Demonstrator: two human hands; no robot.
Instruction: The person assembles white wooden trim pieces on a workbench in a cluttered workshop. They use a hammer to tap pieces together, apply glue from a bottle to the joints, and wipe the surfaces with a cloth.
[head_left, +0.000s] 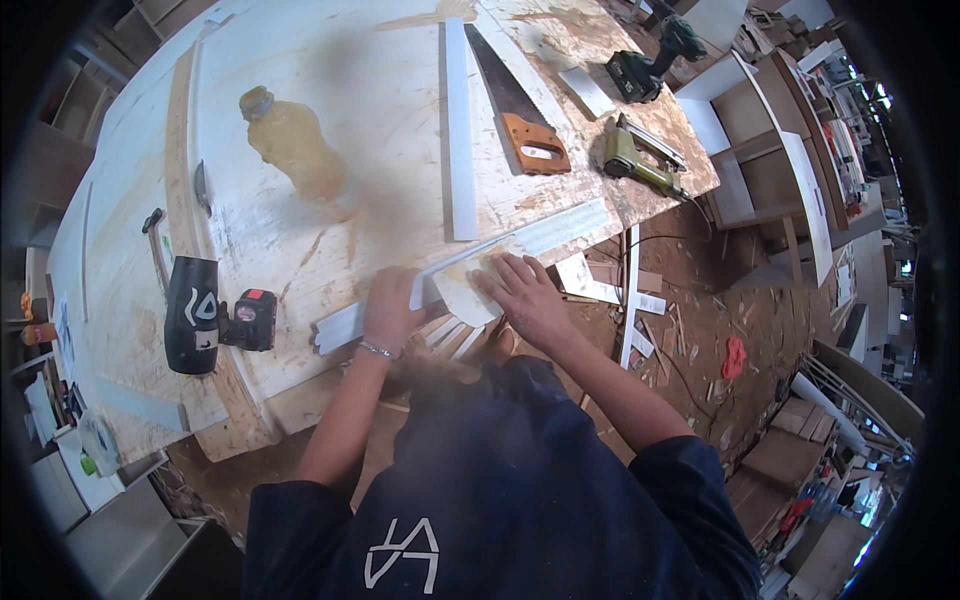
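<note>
At the near edge of the workbench (290,220), my left hand (388,312) is closed over a long white strip (345,326), with the thumb toward the right. My right hand (527,298) grips the right side of a pale, dusty board piece (462,288), fingers bent over its top. The board piece lies across the strips and sticks out past the bench edge; its underside is hidden. Farther right, white strips (565,228) continue along the edge. Several narrow slats (452,335) show below the board piece, between my hands.
On the bench lie a handsaw (535,145), a white strip (459,130), a nail gun (640,160), a drill (655,60), a cordless tool (205,318), a hammer (157,245) and a cloudy yellowish bottle (290,140). Cabinet carcasses (760,150) stand right; offcuts (640,340) litter the floor.
</note>
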